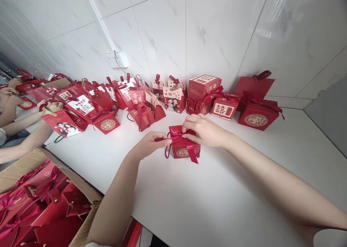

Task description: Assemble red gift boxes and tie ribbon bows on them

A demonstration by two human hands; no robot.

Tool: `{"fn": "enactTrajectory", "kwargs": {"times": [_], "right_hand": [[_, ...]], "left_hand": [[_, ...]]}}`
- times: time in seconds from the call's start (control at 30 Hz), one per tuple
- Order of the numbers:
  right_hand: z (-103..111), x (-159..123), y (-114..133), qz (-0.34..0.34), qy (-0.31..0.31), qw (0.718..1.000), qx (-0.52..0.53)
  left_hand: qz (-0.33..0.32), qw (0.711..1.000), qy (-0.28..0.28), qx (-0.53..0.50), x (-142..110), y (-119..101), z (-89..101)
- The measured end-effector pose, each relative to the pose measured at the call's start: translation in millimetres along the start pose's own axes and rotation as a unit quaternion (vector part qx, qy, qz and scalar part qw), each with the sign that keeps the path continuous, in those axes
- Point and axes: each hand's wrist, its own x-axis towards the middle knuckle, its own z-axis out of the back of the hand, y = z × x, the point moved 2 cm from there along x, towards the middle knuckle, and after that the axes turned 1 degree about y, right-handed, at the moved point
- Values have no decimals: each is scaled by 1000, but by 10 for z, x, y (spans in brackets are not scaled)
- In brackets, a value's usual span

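Box [177, 151]: red, flat on the counter [217, 200] in front of the person, between the two hands, its gold-marked front facing the near edge.
Ribbon [193, 154]: crosses the top of the box to a knot near its middle; one tail hangs down the front, past the lower edge.
Left hand [151, 143]: thumb and forefinger pinch the ribbon left of the knot, drawing it out sideways; the other fingers are curled.
Right hand [199, 130]: reaches over the top of the box; thumb and forefinger seem to pinch the ribbon at the knot, though the fingers partly hide the contact.
Cord [167, 152]: loops down the left side of the box, just below the left fingertips.
Pull: a low, level tug with both hands, evenly matched, should suit; lifting could tip so light a box.
Knot: best pinned by the right fingers while the left side is shaped, or it may slacken.
Satin: likely slippery, so flatten any twist before tightening, and keep the cord out of the pinch.
Finished look: equal loops, with the tail smooth and clear of the gold mark, would be neatest.
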Motion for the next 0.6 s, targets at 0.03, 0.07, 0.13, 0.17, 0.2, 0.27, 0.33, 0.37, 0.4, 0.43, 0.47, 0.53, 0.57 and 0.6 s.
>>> {"fn": "enactTrajectory", "kwargs": {"times": [0.03, 0.07, 0.13, 0.17, 0.2, 0.27, 0.33, 0.37, 0.4, 0.43, 0.47, 0.53, 0.57, 0.6], "right_hand": [[-2, 2, 10, -3, 2, 1000, -1], [-5, 4, 18, -6, 4, 1000, -1], [-16, 8, 27, -12, 7, 1000, 0], [-24, 11, 25, -15, 7, 1000, 1], [-32, 13, 20, -17, 8, 1000, 5], [-48, 17, 6, -22, 9, 1000, 12], [-57, 19, -7, -24, 13, 999, 18], [-56, 19, -11, -25, 15, 999, 21], [-49, 18, -13, -25, 16, 999, 25], [-36, 15, -15, -23, 17, 999, 31], [-15, 10, -16, -19, 16, 999, 38], [49, -4, -26, -12, 0, 998, 54], [88, -13, -37, -12, -15, 998, 60], [128, -23, -53, -15, -32, 997, 63]], "left_hand": [[-14, 1000, -9, 3, -22, -39, -14], [-33, 999, -25, 19, -48, -84, -32], [-88, 991, -57, 80, -110, -186, -93], [-114, 985, -62, 111, -140, -234, -137], [-131, 981, -58, 134, -167, -273, -186], [-117, 983, -14, 141, -198, -313, -285], [-37, 991, 70, 108, -204, -298, -367], [9, 989, 118, 90, -204, -279, -394], [46, 982, 169, 75, -205, -257, -408], [74, 971, 218, 65, -208, -234, -409], [96, 959, 261, 61, -212, -207, -392], [139, 944, 293, 54, -217, -139, -301], [161, 945, 280, 44, -211, -99, -233], [179, 953, 243, 28, -197, -55, -156]]}}
